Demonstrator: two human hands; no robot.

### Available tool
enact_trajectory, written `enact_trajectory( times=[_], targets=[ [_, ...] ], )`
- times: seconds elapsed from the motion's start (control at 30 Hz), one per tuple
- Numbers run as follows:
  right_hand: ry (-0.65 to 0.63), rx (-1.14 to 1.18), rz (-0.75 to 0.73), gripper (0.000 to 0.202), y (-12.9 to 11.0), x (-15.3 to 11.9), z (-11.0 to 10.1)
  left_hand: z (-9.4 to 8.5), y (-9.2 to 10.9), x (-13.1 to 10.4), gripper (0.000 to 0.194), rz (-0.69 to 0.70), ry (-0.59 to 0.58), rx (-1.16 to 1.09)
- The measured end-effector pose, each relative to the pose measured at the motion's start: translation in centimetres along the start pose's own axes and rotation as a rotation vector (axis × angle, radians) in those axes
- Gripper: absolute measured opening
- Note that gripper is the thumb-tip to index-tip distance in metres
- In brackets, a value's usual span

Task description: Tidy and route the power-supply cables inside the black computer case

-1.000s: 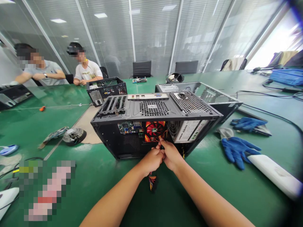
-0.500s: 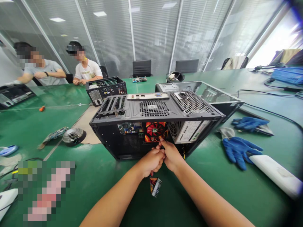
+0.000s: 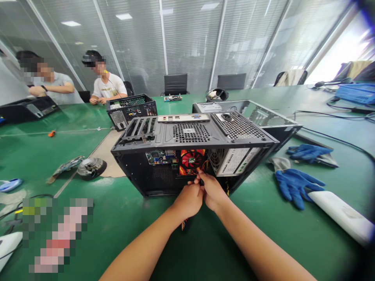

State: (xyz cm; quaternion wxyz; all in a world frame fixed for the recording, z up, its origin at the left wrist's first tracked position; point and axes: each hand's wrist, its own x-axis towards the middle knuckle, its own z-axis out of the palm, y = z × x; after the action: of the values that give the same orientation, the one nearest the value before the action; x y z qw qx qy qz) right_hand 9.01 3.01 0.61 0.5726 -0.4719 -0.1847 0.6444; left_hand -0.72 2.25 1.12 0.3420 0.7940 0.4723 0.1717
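Note:
A black computer case [image 3: 164, 134] lies before me with its open side toward me. Inside it show a red fan [image 3: 191, 160], part of a green circuit board [image 3: 158, 157] and a power supply [image 3: 234, 162] with a printed label. My left hand [image 3: 191, 198] is closed round the power supply cables [image 3: 184, 224], whose coloured wires poke out below it. Touching it, my right hand [image 3: 213, 191] pinches the cables just under the fan, thumb uppermost. The fingers mostly hide what lies between them, and the cable's plug is out of sight.
Behind stand a second dark case [image 3: 131, 109] and an opened metal case [image 3: 272, 117]. Blue gloves [image 3: 295, 185] and a white power strip [image 3: 342, 214] lie to the right. A heatsink-like round part [image 3: 91, 168] sits left. Two people sit across the table.
My left hand has turned and shifted slightly; the white multi-pin plug that hung below it is now hidden. My right hand stays nearly still. One person at far left has moved their arms and case.

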Motion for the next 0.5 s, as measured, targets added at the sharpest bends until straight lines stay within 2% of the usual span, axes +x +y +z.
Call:
enact_trajectory(
  times=[0.1, 0.3, 0.4, 0.5],
  targets=[
    [0.014, -0.008, 0.006, 0.027, -0.1, -0.1, 0.0, 0.1, -0.1, 0.2, 0.021, -0.050, -0.011, -0.172],
    [0.032, -0.022, -0.010, 0.028, -0.3, -0.1, 0.2, -0.2, 0.7, -0.2, 0.025, -0.438, -0.245, -0.917],
    [0.026, -0.024, -0.014, 0.029, -0.3, -0.1, 0.2, -0.2, 0.9, -0.3, 0.025, -0.456, -0.253, -0.990],
    [0.030, -0.036, -0.012, 0.028, -0.3, -0.2, 0.2, 0.2, 0.6, -0.2, 0.022, -0.381, -0.187, -0.850]
  ],
)
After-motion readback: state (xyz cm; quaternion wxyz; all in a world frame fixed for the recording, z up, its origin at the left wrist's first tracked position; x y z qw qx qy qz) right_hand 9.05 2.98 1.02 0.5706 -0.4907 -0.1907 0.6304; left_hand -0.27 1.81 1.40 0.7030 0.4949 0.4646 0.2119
